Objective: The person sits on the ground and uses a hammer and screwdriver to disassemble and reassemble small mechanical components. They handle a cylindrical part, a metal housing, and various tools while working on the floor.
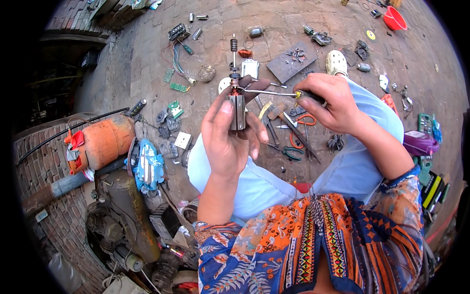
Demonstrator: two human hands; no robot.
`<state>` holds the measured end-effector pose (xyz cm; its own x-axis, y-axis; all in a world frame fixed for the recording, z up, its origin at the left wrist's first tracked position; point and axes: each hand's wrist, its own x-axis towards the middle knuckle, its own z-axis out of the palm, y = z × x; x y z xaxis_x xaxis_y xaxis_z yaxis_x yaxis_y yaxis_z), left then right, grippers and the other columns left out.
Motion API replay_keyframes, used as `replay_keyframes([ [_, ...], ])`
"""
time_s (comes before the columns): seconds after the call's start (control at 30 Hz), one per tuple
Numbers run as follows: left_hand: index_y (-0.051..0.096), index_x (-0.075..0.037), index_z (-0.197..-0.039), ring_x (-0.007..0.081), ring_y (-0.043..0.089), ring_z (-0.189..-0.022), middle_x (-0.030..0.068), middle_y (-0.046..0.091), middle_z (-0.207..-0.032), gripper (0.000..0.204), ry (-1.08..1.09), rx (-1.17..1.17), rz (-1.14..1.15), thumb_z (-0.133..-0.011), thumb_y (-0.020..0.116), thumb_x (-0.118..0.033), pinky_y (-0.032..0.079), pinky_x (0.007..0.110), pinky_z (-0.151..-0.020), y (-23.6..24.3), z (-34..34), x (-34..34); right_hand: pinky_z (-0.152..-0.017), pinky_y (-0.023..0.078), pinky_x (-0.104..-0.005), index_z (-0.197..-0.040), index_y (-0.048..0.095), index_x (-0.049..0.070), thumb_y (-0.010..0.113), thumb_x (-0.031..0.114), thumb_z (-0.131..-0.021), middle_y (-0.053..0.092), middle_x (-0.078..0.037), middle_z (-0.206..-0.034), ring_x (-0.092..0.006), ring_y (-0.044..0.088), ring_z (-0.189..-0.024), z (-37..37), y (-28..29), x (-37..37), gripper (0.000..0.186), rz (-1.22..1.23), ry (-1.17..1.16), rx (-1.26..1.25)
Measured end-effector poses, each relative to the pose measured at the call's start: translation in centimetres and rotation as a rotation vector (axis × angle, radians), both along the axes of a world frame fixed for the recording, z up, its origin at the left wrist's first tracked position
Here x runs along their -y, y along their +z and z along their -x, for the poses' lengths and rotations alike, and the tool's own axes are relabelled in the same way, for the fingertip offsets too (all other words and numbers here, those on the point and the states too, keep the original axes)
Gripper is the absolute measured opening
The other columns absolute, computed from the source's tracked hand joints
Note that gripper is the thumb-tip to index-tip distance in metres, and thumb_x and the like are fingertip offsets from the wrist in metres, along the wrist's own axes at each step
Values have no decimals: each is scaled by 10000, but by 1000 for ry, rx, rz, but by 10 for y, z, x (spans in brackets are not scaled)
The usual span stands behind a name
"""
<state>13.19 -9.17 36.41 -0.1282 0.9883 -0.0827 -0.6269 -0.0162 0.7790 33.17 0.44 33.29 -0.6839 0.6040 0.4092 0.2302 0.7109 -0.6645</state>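
Note:
Upright in my left hand (pixel 223 132) is a motor armature (pixel 238 111), with a grey slotted core, copper windings and a long shaft with a spiral worm at its top. My fingers wrap around the core from both sides. My right hand (pixel 333 100) grips a screwdriver (pixel 269 93) by its black and yellow handle. The screwdriver's thin metal shaft points left, and its tip meets the copper part just above the core; whether it touches is too small to tell. Below my hands lie a hammer (pixel 277 110), orange-handled scissors (pixel 306 119) and green-handled pliers (pixel 292 154).
Ahead, a dark metal plate (pixel 286 66) bears several small parts. Wires and circuit boards (pixel 179 87) lie to the left, near an orange gas cylinder (pixel 108 138). A red bucket (pixel 395 19) stands far right. Nearer on the right sits a purple container (pixel 420 142).

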Motion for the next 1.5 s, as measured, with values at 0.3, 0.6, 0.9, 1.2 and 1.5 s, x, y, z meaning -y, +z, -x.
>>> replay_keyframes([
  [0.3, 401, 99, -1257, 194, 605, -537, 303, 528, -1161, 423, 25, -9, 18, -959, 373, -200, 404, 202, -304, -1, 0, -1, -577, 474, -350, -892, 613, 37, 654, 193, -798, 608, -110, -752, -284, 610, -678, 0, -2, -1, 187, -12, 1, -44],
  [0.6, 402, 94, -1257, 189, 605, -540, 295, 536, -1159, 421, 27, -16, 19, -959, 379, -202, 401, 198, -308, -2, 0, -1, -578, 483, -345, -894, 621, 37, 656, 188, -799, 621, -107, -759, -276, 617, -669, 1, -4, 0, 182, -15, -8, -33],
  [0.9, 421, 79, -1250, 174, 594, -531, 276, 555, -1144, 404, 34, -35, 58, -959, 382, -199, 389, 194, -312, -2, 0, -1, -569, 478, -348, -887, 615, 43, 664, 187, -789, 611, -103, -750, -279, 609, -659, 3, -2, 2, 180, -28, -24, -21],
  [1.2, 462, 51, -1209, 33, 387, -478, 85, 595, -803, 408, 111, -560, 151, -957, 395, -263, 268, 171, -384, -9, -3, -2, -527, 468, -344, -924, 622, 73, 691, 196, -761, 562, -68, -718, -260, 584, -620, 7, -11, 6, 216, -85, -51, -1],
  [1.5, 489, -11, -1132, 18, 330, -534, -38, 418, -653, 337, -31, -651, 85, -986, 385, -296, 253, 182, -465, -10, 6, 1, -528, 471, -346, -964, 628, 72, 681, 200, -775, 591, -77, -745, -264, 592, -624, 5, -13, 1, 234, -67, -16, -1],
])
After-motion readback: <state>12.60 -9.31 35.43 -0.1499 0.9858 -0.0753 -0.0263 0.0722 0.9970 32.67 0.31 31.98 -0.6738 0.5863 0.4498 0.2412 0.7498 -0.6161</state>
